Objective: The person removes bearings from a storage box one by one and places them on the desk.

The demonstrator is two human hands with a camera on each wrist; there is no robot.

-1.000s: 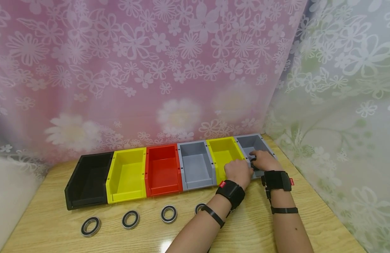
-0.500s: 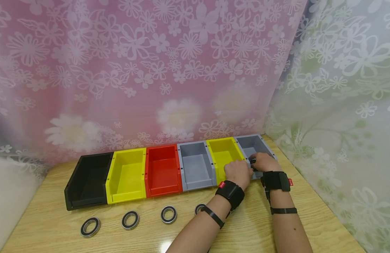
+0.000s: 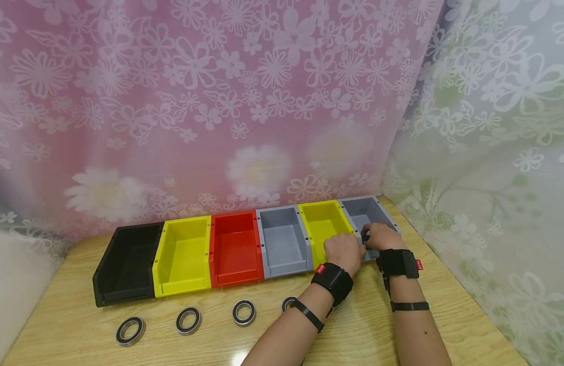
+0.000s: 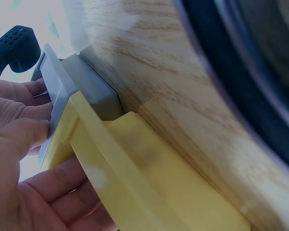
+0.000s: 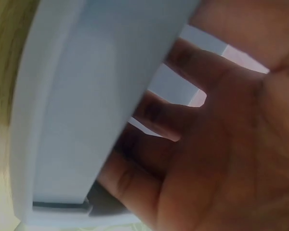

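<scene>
In the head view my left hand (image 3: 344, 252) is on the joined walls of the right-hand yellow bin (image 3: 325, 219) and the end grey bin (image 3: 362, 208). The left wrist view shows its thumb (image 4: 31, 130) against the grey wall and its fingers (image 4: 70, 192) curled under the yellow rim. My right hand (image 3: 382, 238) reaches into the end grey bin. A small dark object (image 3: 365, 236) shows at its thumb and fingertips; I cannot tell what it is. In the right wrist view curled fingers (image 5: 156, 110) pass behind the grey bin's wall (image 5: 86, 110).
To the left, the row continues with another grey bin (image 3: 284, 239), a red one (image 3: 236, 249), a yellow one (image 3: 183, 256) and a black one (image 3: 128, 262). Several ball bearings (image 3: 243, 312) lie in front on the wooden table (image 3: 209, 351), one partly behind the left forearm.
My right hand has shifted slightly nearer and lower, with the dark object at its fingertips. The left hand keeps its place on the bin walls.
</scene>
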